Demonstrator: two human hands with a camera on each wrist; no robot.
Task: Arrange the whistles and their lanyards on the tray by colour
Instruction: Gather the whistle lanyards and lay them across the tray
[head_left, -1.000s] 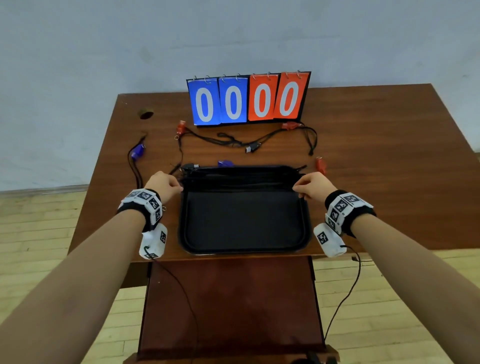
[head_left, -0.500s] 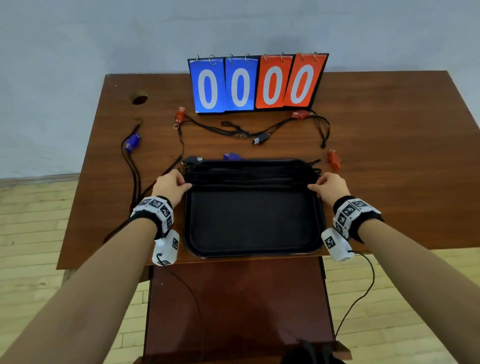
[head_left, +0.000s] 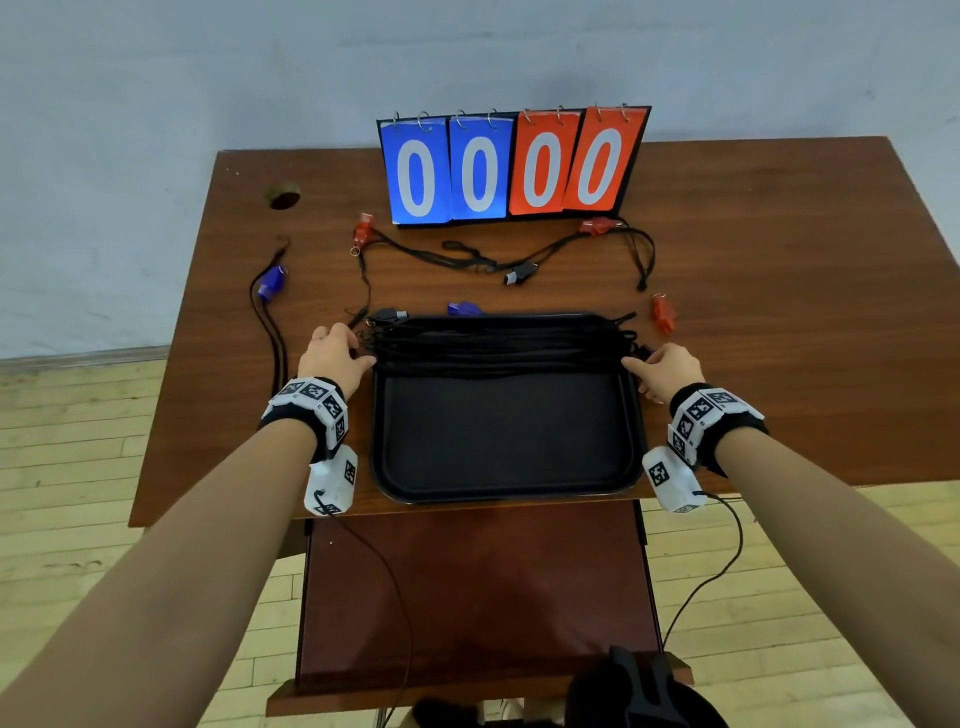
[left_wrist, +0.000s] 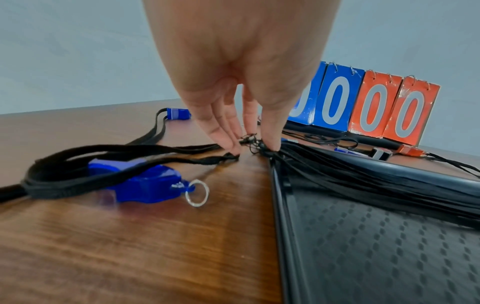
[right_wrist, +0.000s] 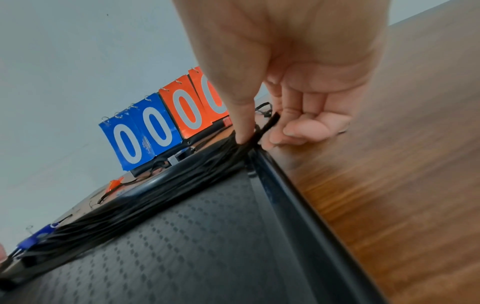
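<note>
Now pinching a bundle of black cord lanyards (head_left: 498, 345) at both ends, left hand (head_left: 332, 353) and right hand (head_left: 662, 369), seemingly stretching it across the far edge of the black textured plastic tray (head_left: 504, 491)

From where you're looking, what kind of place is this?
Probably a sports hall or school gym storeroom, though I can't be sure. A flip scoreboard stands on a wooden desk, whistles on lanyards lie around a tray, and the floor is pale wood strips.
</note>
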